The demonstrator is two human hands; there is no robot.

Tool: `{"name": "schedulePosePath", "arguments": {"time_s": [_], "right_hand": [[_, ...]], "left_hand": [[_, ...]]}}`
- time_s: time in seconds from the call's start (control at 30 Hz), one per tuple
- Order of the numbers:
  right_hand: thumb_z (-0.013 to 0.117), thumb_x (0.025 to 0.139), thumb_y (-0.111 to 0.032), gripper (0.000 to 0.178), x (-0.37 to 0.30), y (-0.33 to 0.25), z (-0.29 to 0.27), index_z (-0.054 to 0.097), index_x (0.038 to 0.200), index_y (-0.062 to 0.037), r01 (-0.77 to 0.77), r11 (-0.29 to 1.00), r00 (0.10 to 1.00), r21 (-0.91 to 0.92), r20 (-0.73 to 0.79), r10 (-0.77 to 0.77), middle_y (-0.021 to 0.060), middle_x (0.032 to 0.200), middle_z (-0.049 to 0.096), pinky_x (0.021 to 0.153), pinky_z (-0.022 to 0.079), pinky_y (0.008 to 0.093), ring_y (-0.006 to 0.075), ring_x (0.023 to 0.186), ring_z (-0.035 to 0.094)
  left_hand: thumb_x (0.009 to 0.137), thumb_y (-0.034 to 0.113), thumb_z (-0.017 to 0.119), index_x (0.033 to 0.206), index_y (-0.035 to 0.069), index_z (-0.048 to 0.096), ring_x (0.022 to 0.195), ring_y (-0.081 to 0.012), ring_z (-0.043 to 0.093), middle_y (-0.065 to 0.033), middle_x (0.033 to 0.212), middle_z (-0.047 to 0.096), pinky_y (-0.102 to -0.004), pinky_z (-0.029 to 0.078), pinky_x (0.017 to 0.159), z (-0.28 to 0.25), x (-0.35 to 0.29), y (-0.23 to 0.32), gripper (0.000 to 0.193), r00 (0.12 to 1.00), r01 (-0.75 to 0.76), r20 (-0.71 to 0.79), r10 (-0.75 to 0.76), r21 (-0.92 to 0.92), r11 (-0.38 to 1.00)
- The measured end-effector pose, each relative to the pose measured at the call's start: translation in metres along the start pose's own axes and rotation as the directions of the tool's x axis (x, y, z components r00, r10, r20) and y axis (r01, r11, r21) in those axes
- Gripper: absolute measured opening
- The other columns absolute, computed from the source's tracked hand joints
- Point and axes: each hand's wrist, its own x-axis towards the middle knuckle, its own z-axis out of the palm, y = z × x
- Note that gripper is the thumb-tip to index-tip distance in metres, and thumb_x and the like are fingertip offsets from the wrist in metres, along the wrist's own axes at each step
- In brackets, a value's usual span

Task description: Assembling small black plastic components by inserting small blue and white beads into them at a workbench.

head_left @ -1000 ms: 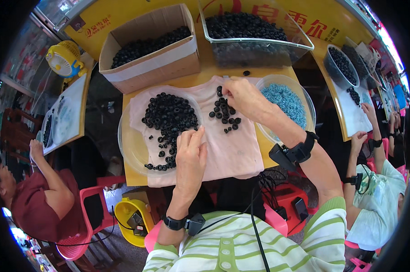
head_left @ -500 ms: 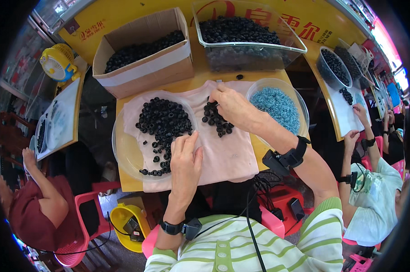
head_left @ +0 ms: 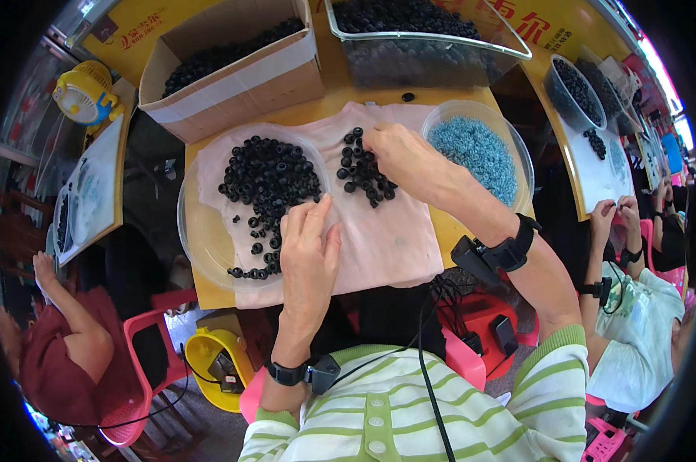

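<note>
Across the yellow desk [head_left: 336, 92], the right hand [head_left: 413, 162] bunches its fingertips (whether pinching, I cannot tell) at a small black bead cluster [head_left: 362, 171], frame centre; the left hand [head_left: 308, 248] spreads its thumb beside a larger heap [head_left: 265, 169], seemingly most remaining; pink cloth [head_left: 382, 239] beneath, seated person [head_left: 63, 354] lower left.

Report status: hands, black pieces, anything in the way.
Left hand at edge of larger black pile. Right hand at smaller black pile, grip unclear. Nothing seen blocking either hand.
</note>
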Motion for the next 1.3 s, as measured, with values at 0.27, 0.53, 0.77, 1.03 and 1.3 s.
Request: {"name": "schedulePosePath", "arguments": {"time_s": [0.27, 0.53, 0.77, 1.03, 1.3], "right_hand": [[0.059, 0.079, 0.003, 0.013, -0.04, -0.031, -0.038, 0.061, 0.093, 0.0037, -0.003, 0.996, 0.992, 0.093, -0.126, 0.015, 0.0183, 0.085, 0.06, 0.07, 0.049, 0.0422, 0.039, 0.083, 0.061], [0.062, 0.082, -0.003, 0.006, -0.117, -0.05, -0.025, 0.06, 0.087, -0.0011, -0.174, 0.961, 0.969, 0.213, -0.138, 0.206, 0.0163, 0.081, 0.059, 0.064, 0.048, 0.0429, 0.0377, 0.074, 0.06], [0.064, 0.082, -0.003, 0.009, -0.137, -0.056, -0.009, 0.061, 0.091, -0.0022, -0.218, 0.901, 0.947, 0.374, -0.143, 0.288, 0.0146, 0.081, 0.059, 0.062, 0.048, 0.0407, 0.0346, 0.071, 0.06], [0.063, 0.081, -0.004, 0.011, -0.127, -0.053, 0.008, 0.056, 0.089, -0.0039, -0.161, 0.956, 0.963, 0.244, -0.176, 0.206, 0.0122, 0.083, 0.054, 0.063, 0.049, 0.0403, 0.0318, 0.076, 0.06], [0.061, 0.076, -0.001, 0.015, -0.12, -0.05, 0.016, 0.05, 0.086, -0.0018, -0.108, 0.987, 0.986, 0.116, -0.118, 0.122, 0.0149, 0.084, 0.053, 0.065, 0.051, 0.042, 0.0359, 0.081, 0.06]], "left_hand": [[0.079, -0.003, 0.067, 0.108, 0.003, 0.067, 0.099, -0.0276, 0.056, -0.0114, 0.102, 0.061, -0.0342, 0.046, 0.086, 0.001, 0.006, 0.019, 0.03, 0.986, -0.121, -0.11, 0.128, 0.064, 0.991], [0.083, -0.006, 0.062, 0.103, -0.001, 0.065, 0.075, -0.0234, 0.06, -0.012, 0.092, 0.059, -0.0301, 0.049, 0.066, 0.036, 0.02, 0.016, 0.021, 0.992, -0.119, 0.032, 0.122, -0.079, 0.99], [0.083, -0.006, 0.057, 0.106, -0.002, 0.063, 0.082, -0.032, 0.059, -0.0164, 0.092, 0.056, -0.0375, 0.048, 0.072, 0.041, 0.03, 0.017, 0.024, 0.988, -0.06, 0.139, 0.062, -0.015, 0.998], [0.084, -0.004, 0.058, 0.099, -0.002, 0.059, 0.088, -0.0356, 0.06, -0.0171, 0.096, 0.056, -0.0413, 0.048, 0.075, 0.039, 0.032, 0.023, 0.015, 0.971, 0.033, 0.237, -0.022, -0.043, 0.999], [0.085, -0.003, 0.064, 0.105, -0.002, 0.064, 0.083, -0.02, 0.065, -0.0124, 0.098, 0.063, -0.0297, 0.051, 0.074, 0.019, 0.01, 0.026, 0.02, 0.981, 0.167, 0.155, -0.116, -0.372, 0.913]]}}
